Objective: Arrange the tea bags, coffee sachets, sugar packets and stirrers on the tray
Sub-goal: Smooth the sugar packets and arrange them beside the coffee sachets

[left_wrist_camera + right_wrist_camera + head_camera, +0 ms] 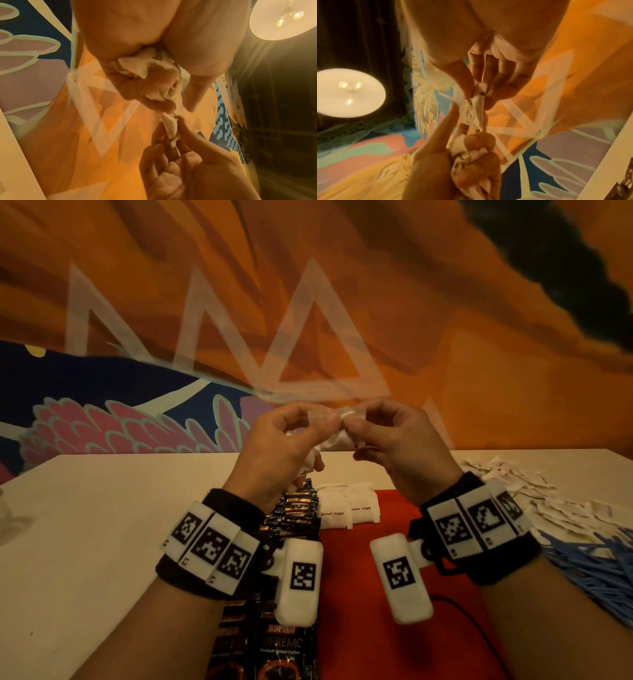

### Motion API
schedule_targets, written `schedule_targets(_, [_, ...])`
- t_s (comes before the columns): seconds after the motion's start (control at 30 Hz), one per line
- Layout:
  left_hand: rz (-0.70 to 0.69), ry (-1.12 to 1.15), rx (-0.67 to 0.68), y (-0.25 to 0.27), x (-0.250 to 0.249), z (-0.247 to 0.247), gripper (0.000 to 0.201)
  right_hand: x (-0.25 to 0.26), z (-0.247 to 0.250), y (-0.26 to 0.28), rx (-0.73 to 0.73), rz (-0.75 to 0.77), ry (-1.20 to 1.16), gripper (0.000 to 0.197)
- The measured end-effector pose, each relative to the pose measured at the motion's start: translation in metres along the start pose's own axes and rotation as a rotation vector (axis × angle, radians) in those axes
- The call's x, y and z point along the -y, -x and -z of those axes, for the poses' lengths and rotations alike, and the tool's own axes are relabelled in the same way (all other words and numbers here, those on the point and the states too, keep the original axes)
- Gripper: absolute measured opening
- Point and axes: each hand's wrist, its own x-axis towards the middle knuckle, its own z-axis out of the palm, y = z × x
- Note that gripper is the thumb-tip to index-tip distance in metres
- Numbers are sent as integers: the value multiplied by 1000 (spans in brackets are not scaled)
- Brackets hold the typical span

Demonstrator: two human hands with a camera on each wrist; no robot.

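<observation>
Both hands are raised above the desk point(102, 508), at the centre of the head view, working on a bunch of white tea bags point(337, 440). The left hand point(281, 446) has its fingers curled round a crumpled clump of the thin, creased paper pouches, with more of them poking out below its palm. The right hand point(397, 446) pinches one bag point(169, 125) between thumb and fingertips, just beside the left hand's fingertips; in the right wrist view a thin string point(483, 70) runs across its fingers.

Below the wrists lies a red tray point(359, 594). Along its left side runs a row of black coffee sachets point(284, 645) with red and gold print. At its upper middle lie white sugar packets point(349, 508) printed "brown sugar". At the right edge of the frame, a loose heap of white tea bags point(534, 501) sits on the desk, with blue stirrers point(589, 570) piled just below it.
</observation>
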Motion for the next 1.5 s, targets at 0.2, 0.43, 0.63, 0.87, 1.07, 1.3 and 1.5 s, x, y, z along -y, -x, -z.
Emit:
schedule_targets(0.2, [-52,-38,-93,-1,1,1,22,2,-4,1,-36,-94,-90,22])
schedule_targets(0.43, [-18,-3,-66,-2,1,0,34,-4,-4,1,-10,53,76,14])
schedule_targets(0.63, [-4,-55,-135,-3,1,3,22,-7,4,-1,64,82,202,11])
schedule_targets(0.87, [-20,-264,-237,-3,2,5,31,-20,24,-11,132,-55,376,17])
schedule_targets(1.07, [9,-236,-286,-5,-3,15,30,-69,52,-30,187,-429,724,22])
schedule_targets(1.3, [-5,-247,-281,-6,-4,17,30,-84,56,-38,203,-586,1016,34])
schedule_targets(1.5, [-6,-253,-275,-6,-6,18,30,-87,44,-43,249,-589,1261,44])
